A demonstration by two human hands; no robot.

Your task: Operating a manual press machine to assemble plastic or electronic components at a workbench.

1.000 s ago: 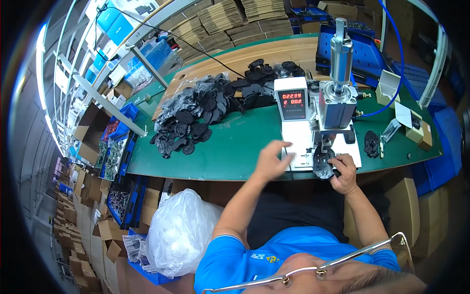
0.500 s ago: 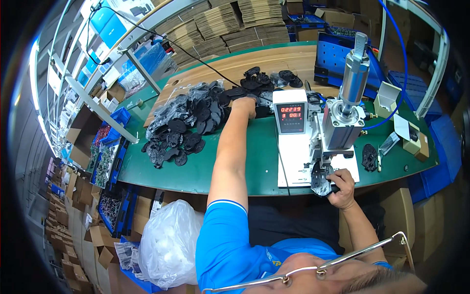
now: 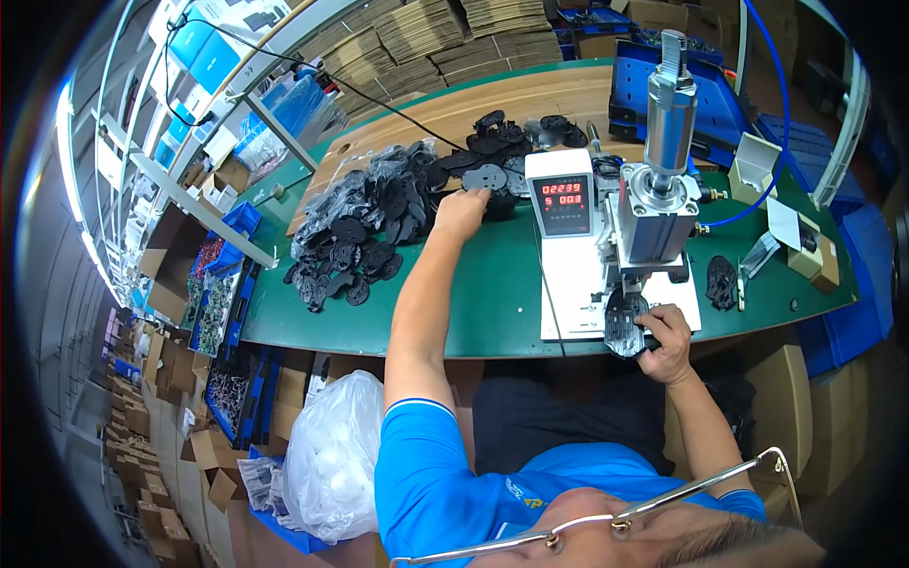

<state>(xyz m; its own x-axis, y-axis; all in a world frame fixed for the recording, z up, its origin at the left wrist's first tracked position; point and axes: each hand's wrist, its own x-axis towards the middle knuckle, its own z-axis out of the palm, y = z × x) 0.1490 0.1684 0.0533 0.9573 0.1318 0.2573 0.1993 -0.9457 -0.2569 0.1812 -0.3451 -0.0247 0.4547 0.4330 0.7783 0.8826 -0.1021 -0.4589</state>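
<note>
Black plastic part [image 3: 486, 177] under left hand [image 3: 461, 212]

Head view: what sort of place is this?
Most likely a small factory assembly station. A pneumatic press with a digital counter stands on a green bench, a heap of black plastic parts lies beside it, and flat cardboard is stacked behind.

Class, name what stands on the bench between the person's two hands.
In the head view, the counter box with red digits stands between left hand and right hand.
</note>
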